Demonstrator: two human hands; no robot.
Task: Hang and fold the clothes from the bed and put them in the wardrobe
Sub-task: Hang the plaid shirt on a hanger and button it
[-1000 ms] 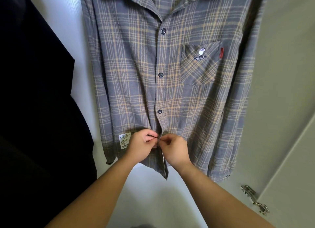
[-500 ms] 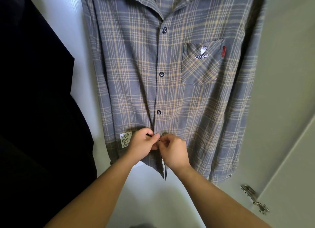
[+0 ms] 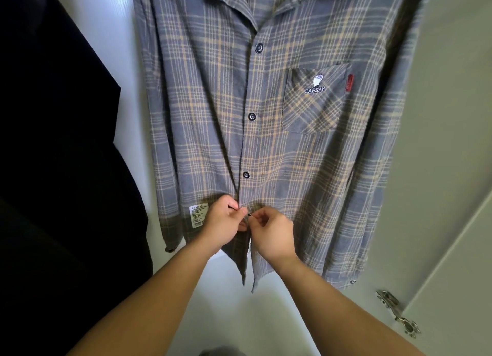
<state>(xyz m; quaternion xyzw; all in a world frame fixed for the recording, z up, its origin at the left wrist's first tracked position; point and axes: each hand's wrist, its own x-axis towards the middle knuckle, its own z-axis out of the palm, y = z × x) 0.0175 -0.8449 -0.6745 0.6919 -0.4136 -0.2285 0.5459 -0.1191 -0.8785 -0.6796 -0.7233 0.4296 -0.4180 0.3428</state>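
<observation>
Fastening dark button (image 3: 249, 215) on hanging grey-and-tan plaid flannel shirt (image 3: 202, 132); I see left hand (image 3: 223, 222), right hand (image 3: 271, 233), each grip pinched on shirt's front edge. I reckon cloth soft, limp: hold beside button.

My left hand (image 3: 222, 226) and right hand (image 3: 271, 232) both pinch the front edge of the hanging plaid shirt (image 3: 266, 142). Fingertips meet at a small dark button (image 3: 249, 215). Fastened button (image 3: 246, 174) just above my grip, two more higher. White label (image 3: 196, 216) just left of my left hand. Chest pocket (image 3: 314, 100) up right. Black garment (image 3: 53, 169) well left, metal hinge (image 3: 396, 313) down right.
</observation>
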